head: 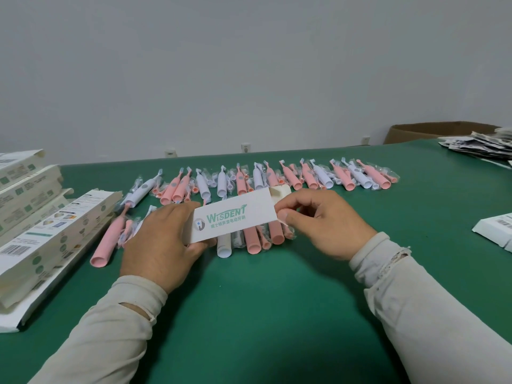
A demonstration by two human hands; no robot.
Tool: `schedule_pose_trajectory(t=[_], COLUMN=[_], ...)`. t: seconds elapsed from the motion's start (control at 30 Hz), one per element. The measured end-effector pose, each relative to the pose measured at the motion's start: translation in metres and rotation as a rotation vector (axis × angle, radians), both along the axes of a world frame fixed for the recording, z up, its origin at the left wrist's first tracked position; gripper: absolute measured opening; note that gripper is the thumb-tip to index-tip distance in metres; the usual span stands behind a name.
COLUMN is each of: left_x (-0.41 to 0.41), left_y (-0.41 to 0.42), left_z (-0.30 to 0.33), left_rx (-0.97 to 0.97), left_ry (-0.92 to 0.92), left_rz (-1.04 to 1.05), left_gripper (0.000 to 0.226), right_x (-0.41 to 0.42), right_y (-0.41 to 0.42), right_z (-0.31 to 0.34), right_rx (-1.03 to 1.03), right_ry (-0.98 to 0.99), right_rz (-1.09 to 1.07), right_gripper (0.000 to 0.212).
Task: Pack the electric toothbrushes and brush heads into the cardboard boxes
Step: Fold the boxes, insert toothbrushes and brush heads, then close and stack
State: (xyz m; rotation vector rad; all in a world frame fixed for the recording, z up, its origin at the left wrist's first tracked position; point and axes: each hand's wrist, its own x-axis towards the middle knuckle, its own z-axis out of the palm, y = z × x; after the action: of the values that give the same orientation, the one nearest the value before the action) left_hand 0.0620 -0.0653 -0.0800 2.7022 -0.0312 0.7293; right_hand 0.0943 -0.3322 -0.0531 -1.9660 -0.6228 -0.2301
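A white cardboard box (235,217) with green "Wisdent" lettering is held above the green table (249,300), lying sideways. My left hand (160,242) grips its left end. My right hand (321,223) pinches the box's right end, where an end flap (279,193) stands open. Several pink and white electric toothbrushes (291,176) with bagged brush heads lie in a row across the far side. More toothbrushes (252,239) lie just under the box, and one pink toothbrush (106,242) lies to the left.
Stacked white printed boxes (41,234) fill the left edge of the table. A pile of printed leaflets (482,146) sits at the far right, with a brown carton (432,131) behind. Another white box (496,230) lies at the right edge.
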Motion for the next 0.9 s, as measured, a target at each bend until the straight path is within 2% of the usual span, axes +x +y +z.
schedule_pose_trajectory(t=[0.1, 0.2, 0.27, 0.43, 0.57, 0.63, 0.7, 0.77, 0.83, 0.9], left_x=[0.000, 0.000, 0.001, 0.001, -0.001, -0.001, -0.001, -0.002, -0.002, -0.001], left_y=[0.001, 0.000, 0.001, 0.001, 0.001, 0.000, 0.000, 0.000, 0.000, 0.000], left_z=[0.001, 0.001, 0.000, -0.002, -0.001, 0.001, 0.002, 0.003, 0.004, 0.006], left_rx=[-0.026, -0.026, -0.030, -0.043, -0.051, -0.049, -0.040, -0.020, -0.013, -0.002], left_ry=[-0.007, -0.007, -0.005, 0.008, 0.014, 0.007, 0.010, 0.021, 0.025, 0.028], left_rz=[-0.020, -0.018, -0.021, -0.027, -0.021, -0.010, 0.003, 0.019, 0.032, 0.051], left_gripper=[0.062, 0.062, 0.062, 0.060, 0.055, 0.057, 0.060, 0.062, 0.062, 0.062], right_x=[-0.003, -0.006, -0.005, -0.002, -0.002, 0.002, 0.007, 0.011, 0.011, 0.013], right_y=[-0.004, 0.002, 0.006, 0.006, 0.006, 0.001, -0.007, -0.013, -0.015, -0.024], right_z=[0.004, 0.001, -0.002, -0.005, -0.006, -0.006, -0.004, -0.002, 0.000, 0.004], right_rx=[-0.094, -0.181, -0.169, -0.090, -0.123, -0.058, 0.109, 0.187, 0.170, 0.067], right_ry=[-0.043, -0.063, -0.113, -0.147, -0.152, -0.104, -0.052, -0.073, -0.093, -0.114], right_rz=[0.030, 0.059, 0.034, 0.030, 0.057, 0.011, -0.049, -0.149, -0.239, -0.382], right_gripper=[0.035, 0.035, 0.029, 0.036, 0.036, 0.037, 0.034, 0.029, 0.030, 0.029])
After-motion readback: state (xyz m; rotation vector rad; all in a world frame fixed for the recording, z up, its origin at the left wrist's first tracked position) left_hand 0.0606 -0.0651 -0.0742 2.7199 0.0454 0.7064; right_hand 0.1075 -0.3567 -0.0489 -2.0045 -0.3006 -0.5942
